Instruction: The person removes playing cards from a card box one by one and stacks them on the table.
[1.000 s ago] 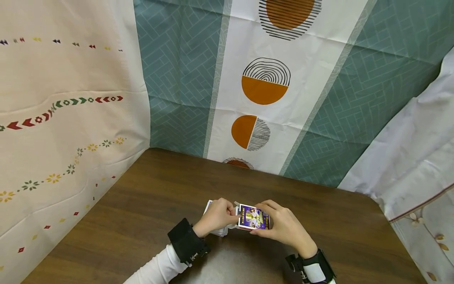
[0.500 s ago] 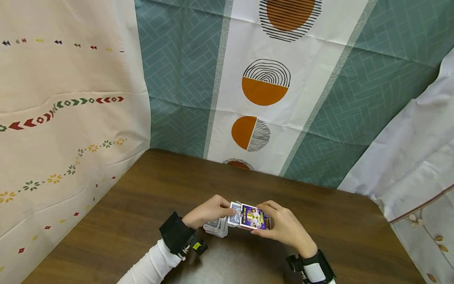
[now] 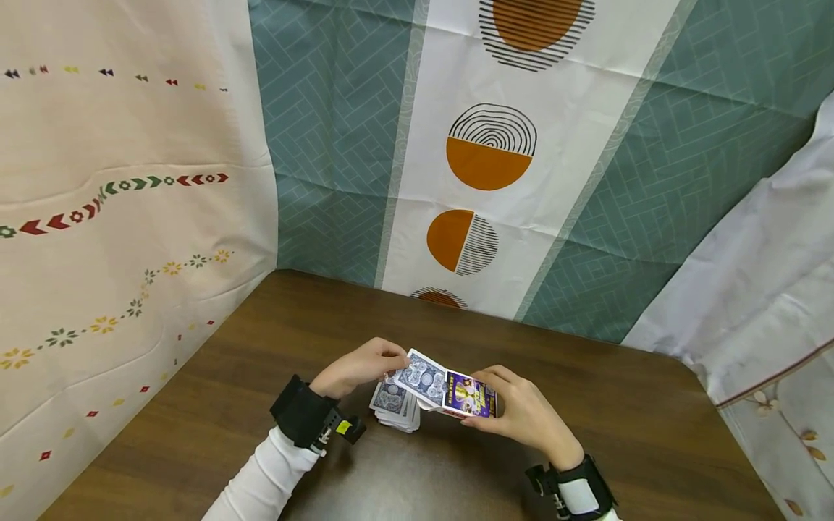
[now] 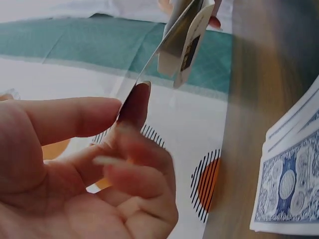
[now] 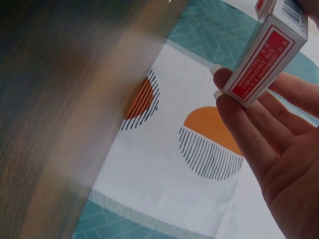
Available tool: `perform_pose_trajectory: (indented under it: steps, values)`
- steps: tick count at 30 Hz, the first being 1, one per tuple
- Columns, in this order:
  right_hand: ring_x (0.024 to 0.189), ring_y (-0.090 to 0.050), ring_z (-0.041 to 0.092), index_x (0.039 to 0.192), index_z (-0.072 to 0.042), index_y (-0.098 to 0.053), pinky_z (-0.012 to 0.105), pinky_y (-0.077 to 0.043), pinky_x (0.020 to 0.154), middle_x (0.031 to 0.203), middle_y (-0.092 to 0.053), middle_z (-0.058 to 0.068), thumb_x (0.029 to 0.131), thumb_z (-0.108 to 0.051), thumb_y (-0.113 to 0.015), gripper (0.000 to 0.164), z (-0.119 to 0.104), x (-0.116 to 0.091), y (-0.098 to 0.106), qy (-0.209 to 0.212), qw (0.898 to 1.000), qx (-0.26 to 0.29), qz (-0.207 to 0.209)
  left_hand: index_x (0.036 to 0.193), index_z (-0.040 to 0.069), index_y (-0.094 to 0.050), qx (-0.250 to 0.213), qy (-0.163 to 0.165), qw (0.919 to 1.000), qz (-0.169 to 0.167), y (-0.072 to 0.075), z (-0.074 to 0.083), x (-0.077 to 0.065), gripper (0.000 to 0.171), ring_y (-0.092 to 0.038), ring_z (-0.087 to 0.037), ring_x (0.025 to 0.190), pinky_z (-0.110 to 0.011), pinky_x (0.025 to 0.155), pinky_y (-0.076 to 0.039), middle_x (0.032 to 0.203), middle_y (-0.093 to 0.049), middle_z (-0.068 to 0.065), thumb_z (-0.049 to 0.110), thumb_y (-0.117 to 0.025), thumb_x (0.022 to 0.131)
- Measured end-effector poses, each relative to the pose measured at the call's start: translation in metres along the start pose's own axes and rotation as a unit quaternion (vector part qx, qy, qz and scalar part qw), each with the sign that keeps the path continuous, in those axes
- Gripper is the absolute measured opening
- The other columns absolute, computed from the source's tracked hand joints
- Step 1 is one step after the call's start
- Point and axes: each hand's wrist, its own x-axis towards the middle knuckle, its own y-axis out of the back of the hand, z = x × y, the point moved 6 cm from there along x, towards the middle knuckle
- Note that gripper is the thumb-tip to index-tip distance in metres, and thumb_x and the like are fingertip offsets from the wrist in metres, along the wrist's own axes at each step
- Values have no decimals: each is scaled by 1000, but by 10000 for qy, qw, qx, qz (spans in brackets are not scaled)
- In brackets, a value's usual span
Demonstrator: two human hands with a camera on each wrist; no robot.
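Note:
My left hand pinches the outer end of a playing card with a blue patterned back, between thumb and forefinger. The card's other end is at the open mouth of a purple card box. In the left wrist view the card appears edge-on, a thin line running from the left fingertips up to the box flaps. My right hand grips the box by its sides, thumb opposite the fingers. Red and white printing covers the box side in the right wrist view. Beneath the card, a loose stack of playing cards lies on the table.
The brown wooden table has a patterned teal and white cloth hanging behind it. A cream cloth borders the left side, and a white cloth the right.
My left hand has moved left and away from the box, drawing the card out with it. More of the card and the stack below shows. My right hand stays nearly still with the box.

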Motion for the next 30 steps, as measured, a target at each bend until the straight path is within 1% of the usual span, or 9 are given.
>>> perform_pose_trajectory:
  steps: [4,7,10,13,17,19,24,26,30]
  values:
    - [80,-56,4,112,-12,-67,18,-47,65,108,-63,-3,69,-56,-81,64,0,0,1,36,10000,-9,27,104,-6,-65,-6,-42,10000,-5,0,0,1,23,-52,-17,71,-28,66,-44,80,-54,-4,10,-49,99]
    - [80,-56,4,112,-12,-67,18,-48,66,108,-64,-2,68,-56,-81,63,-1,0,2,67,10000,-39,58,105,-7,-63,-126,-49,9999,29,-1,-3,3,23,-51,-13,63,-26,62,-45,77,-55,-4,8,-46,100]
    - [80,-56,4,111,-12,-67,18,-48,66,107,-64,-2,69,-56,-81,63,-1,0,3,93,9999,-35,91,106,-8,-61,-171,-138,9995,242,2,-5,3,23,-53,-11,59,-24,59,-45,75,-57,-5,7,-44,101]
    - [80,-56,4,111,-12,-67,17,-47,65,107,-64,-3,68,-56,-81,63,-1,0,4,75,9999,-31,105,105,-7,-61,-42,-252,9977,622,9,-7,3,22,-51,-11,57,-23,55,-41,72,-55,-4,5,-43,101]
    - [79,-55,4,111,-11,-67,17,-46,64,107,-64,-3,68,-55,-82,63,0,-1,3,15,10000,-20,67,107,-5,-63,290,-232,9938,1044,19,-13,3,21,-46,-10,56,-21,52,-37,71,-53,-2,3,-45,100]
    - [79,-56,5,111,-11,-67,17,-46,64,107,-64,-2,68,-53,-82,62,0,-1,2,-3,10000,2,36,109,-3,-65,422,-98,9926,1134,21,-19,4,22,-45,-11,57,-21,51,-36,73,-54,-3,3,-47,99]
    - [79,-56,6,112,-11,-66,18,-46,64,108,-64,-1,70,-54,-81,62,1,-1,0,-40,10000,44,-52,110,2,-70,813,230,9888,1230,21,-34,10,21,-50,-13,64,-23,54,-39,85,-62,-7,5,-54,96]
    - [79,-56,5,112,-11,-66,18,-46,64,108,-63,-2,70,-54,-80,62,1,-1,-1,-53,9999,48,-73,108,3,-72,1074,206,9850,1334,20,-36,13,20,-54,-14,68,-25,58,-43,92,-66,-9,5,-57,95]
    - [79,-55,5,112,-11,-66,18,-47,64,107,-63,-2,69,-53,-82,62,2,-1,-2,-69,9999,7,-97,100,6,-75,1670,50,9729,1596,17,-37,18,16,-60,-17,80,-30,68,-49,99,-71,-10,6,-62,92]
